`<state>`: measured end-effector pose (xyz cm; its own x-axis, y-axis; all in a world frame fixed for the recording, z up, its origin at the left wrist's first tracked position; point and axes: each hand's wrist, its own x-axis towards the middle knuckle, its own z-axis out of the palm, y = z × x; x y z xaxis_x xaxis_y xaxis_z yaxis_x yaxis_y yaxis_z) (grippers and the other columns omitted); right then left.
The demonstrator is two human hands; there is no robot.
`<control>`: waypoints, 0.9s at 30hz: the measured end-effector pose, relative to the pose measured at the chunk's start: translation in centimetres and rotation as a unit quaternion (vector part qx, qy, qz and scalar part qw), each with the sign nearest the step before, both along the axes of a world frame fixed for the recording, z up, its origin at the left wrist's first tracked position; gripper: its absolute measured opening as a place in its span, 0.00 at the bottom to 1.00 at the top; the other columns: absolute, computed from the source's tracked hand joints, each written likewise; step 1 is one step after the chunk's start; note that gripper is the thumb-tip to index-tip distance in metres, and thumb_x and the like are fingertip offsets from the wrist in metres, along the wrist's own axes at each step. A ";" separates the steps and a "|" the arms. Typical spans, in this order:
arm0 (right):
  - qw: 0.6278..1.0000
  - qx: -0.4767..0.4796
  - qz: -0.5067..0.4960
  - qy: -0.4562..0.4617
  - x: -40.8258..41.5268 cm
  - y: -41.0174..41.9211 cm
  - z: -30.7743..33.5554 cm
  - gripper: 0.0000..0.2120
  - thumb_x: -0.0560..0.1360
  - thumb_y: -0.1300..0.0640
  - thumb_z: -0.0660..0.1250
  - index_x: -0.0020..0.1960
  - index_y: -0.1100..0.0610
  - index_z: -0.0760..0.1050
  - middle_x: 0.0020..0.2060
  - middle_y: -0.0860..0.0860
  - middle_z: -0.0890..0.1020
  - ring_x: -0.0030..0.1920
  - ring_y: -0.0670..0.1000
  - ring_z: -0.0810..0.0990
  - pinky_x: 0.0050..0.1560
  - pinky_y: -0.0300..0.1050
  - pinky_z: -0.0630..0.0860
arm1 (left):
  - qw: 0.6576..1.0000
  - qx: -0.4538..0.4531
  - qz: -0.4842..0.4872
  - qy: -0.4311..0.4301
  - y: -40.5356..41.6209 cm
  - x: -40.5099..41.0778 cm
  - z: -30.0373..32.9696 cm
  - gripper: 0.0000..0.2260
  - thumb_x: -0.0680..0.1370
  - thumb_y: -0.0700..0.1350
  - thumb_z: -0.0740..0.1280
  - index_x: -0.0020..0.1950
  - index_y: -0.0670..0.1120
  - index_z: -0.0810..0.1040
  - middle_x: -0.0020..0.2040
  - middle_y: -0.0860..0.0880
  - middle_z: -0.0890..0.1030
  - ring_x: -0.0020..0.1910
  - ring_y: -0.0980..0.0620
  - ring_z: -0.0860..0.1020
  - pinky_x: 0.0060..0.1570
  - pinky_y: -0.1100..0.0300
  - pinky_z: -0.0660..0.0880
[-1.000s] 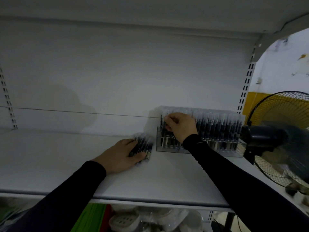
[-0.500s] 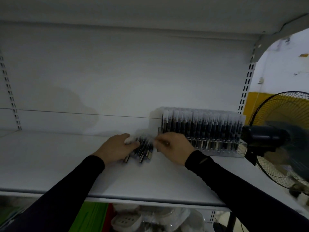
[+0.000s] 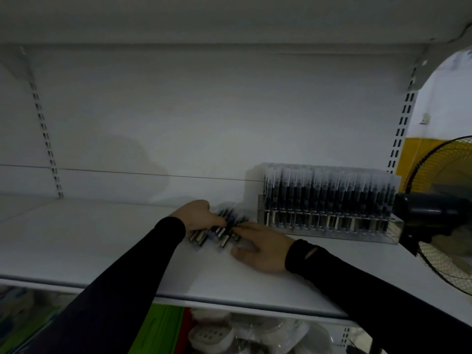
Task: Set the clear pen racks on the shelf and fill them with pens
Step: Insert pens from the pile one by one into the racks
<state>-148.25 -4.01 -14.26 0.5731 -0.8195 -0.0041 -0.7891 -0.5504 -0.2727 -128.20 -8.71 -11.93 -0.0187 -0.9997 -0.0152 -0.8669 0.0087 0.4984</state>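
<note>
White shelf [image 3: 102, 251]: left hand [image 3: 198, 215] grips loose pens [image 3: 217, 229]; right hand [image 3: 260, 247] fingers lie flat on them; filled rack [image 3: 329, 208] just right.

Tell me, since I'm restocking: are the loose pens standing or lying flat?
Lying flat: the pens rest in a bunch on the shelf, under both hands.

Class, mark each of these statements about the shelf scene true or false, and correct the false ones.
1. The clear pen rack stands on the right part of the shelf. True.
2. The rack holds no pens. False: it is packed with upright pens.
3. Both hands are at the loose pens lying left of the rack. True.
4. The right hand is reaching into the rack. False: it is at the loose pens, apart from the rack.
5. A fan is at the right edge. True.
</note>
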 end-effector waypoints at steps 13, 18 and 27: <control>1.000 -0.007 -0.010 -0.008 2.7 -1.5 -0.3 0.33 0.79 0.36 0.52 0.78 0.48 0.48 0.78 0.49 0.46 0.78 0.50 0.45 0.74 0.39 0.42 | 1.000 0.025 0.012 0.013 -0.9 2.6 0.7 0.19 0.67 0.55 0.76 0.34 0.43 0.72 0.30 0.45 0.71 0.30 0.48 0.70 0.33 0.60 0.66; 0.999 -0.037 -0.004 -0.037 3.0 -1.6 -0.6 0.30 0.79 0.39 0.54 0.77 0.50 0.56 0.77 0.51 0.54 0.77 0.50 0.52 0.76 0.41 0.47 | 0.999 0.003 0.022 -0.041 -1.2 2.2 0.7 0.20 0.67 0.54 0.76 0.29 0.43 0.70 0.26 0.48 0.69 0.25 0.50 0.68 0.26 0.61 0.61; 0.995 -0.075 0.016 -0.063 2.8 -1.0 -0.7 0.27 0.81 0.44 0.55 0.76 0.53 0.57 0.76 0.52 0.59 0.75 0.50 0.56 0.65 0.27 0.43 | 0.993 0.031 0.003 -0.116 -0.9 1.9 1.9 0.16 0.68 0.46 0.73 0.27 0.43 0.69 0.24 0.48 0.70 0.22 0.51 0.69 0.25 0.66 0.65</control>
<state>-145.41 -5.05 -14.96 0.5869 -0.7870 0.1902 -0.7350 -0.6164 -0.2825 -126.33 -9.60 -10.04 -0.0023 -0.9967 -0.0809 -0.9583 -0.0209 0.2851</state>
